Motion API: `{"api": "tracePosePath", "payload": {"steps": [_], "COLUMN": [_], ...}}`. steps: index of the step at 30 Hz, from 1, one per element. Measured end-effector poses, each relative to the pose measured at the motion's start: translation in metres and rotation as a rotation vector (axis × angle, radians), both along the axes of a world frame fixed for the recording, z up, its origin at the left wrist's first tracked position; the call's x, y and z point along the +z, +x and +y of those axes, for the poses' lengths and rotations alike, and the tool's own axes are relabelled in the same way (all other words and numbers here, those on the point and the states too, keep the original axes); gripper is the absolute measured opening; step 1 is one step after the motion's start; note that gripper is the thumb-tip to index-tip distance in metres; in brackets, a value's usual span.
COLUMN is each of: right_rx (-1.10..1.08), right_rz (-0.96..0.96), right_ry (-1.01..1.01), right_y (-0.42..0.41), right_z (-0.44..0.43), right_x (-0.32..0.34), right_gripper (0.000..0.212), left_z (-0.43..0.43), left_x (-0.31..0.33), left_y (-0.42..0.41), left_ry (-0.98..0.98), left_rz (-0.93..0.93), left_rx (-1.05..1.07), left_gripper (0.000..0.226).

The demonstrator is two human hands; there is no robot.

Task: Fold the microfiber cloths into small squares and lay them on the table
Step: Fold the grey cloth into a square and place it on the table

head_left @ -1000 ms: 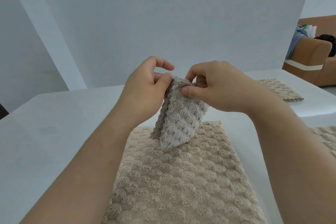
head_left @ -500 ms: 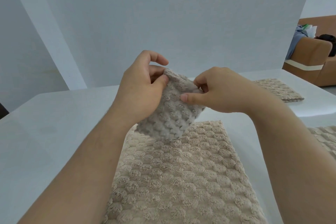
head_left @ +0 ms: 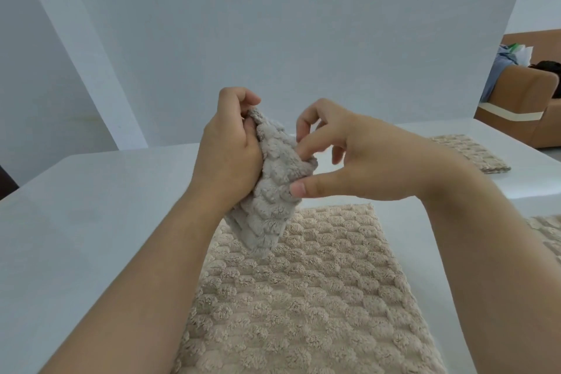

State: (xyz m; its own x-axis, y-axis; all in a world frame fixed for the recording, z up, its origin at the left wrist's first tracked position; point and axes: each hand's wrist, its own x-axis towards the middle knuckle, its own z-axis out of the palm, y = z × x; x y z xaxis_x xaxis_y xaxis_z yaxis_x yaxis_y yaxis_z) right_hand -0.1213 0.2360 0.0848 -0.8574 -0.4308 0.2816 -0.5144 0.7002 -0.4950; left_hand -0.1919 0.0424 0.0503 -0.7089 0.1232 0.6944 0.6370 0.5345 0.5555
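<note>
A small grey microfiber cloth, folded into a thick bundle, hangs in the air above the white table. My left hand grips its left edge, with the fingers curled round the top corner. My right hand meets the cloth from the right: the thumb tip presses its front and a fingertip touches its upper right fold, while the other fingers are spread loosely. Below lies a large beige microfiber cloth, spread flat on the table.
A folded beige cloth lies at the table's far right. Another beige cloth shows at the right edge. A brown sofa with clothes and bags stands beyond. A white wall rises behind the table.
My left hand has closed tighter on the grey cloth and turned it more upright. My right hand has loosened its pinch and spread its fingers, now touching with thumb and fingertip.
</note>
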Motion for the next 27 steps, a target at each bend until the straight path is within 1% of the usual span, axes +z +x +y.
{"api": "tracePosePath", "payload": {"steps": [2, 4, 6, 8, 12, 15, 17, 19, 20, 22, 25, 27], "right_rx": [0.029, 0.065, 0.113, 0.154, 0.168, 0.160, 0.106, -0.002, -0.062, -0.156, -0.267, -0.319], "right_rz": [0.077, 0.105, 0.073, 0.018, -0.062, -0.057, -0.029, -0.008, 0.005, 0.042, 0.128, 0.113], "right_ry": [-0.069, -0.111, -0.189, -0.271, -0.310, -0.306, -0.271, -0.259, -0.248, -0.193, -0.139, -0.145], "right_y": [0.001, 0.002, 0.004, 0.003, -0.001, -0.002, -0.003, -0.004, -0.005, -0.006, -0.013, -0.017], "right_z": [-0.004, -0.008, -0.011, -0.010, -0.009, -0.010, -0.010, -0.006, -0.004, -0.003, -0.001, 0.000], "right_x": [0.002, 0.002, 0.002, 0.000, -0.004, -0.005, -0.004, -0.004, -0.004, -0.004, -0.008, -0.010], "right_gripper": [0.018, 0.023, 0.026, 0.024, 0.012, 0.017, 0.031, 0.048, 0.053, 0.054, 0.049, 0.051], "left_z": [0.000, 0.001, 0.004, 0.005, 0.003, 0.002, 0.000, -0.002, -0.004, -0.006, -0.006, -0.006], "left_x": [-0.001, -0.003, -0.005, -0.006, -0.006, -0.005, -0.003, 0.000, 0.001, 0.001, 0.001, 0.001], "left_y": [-0.002, -0.003, -0.003, -0.005, -0.007, -0.007, -0.007, -0.009, -0.011, -0.013, -0.014, -0.012], "left_ry": [0.042, 0.084, 0.099, 0.108, 0.146, 0.171, 0.186, 0.210, 0.223, 0.239, 0.245, 0.244], "left_rz": [-0.056, -0.117, -0.163, -0.194, -0.237, -0.255, -0.254, -0.238, -0.225, -0.200, -0.166, -0.145], "left_rx": [-0.040, -0.082, -0.106, -0.122, -0.139, -0.148, -0.132, -0.090, -0.064, -0.015, 0.039, 0.054], "left_gripper": [0.028, 0.029, 0.031, 0.035, 0.038, 0.035, 0.032, 0.029, 0.028, 0.026, 0.026, 0.026]}}
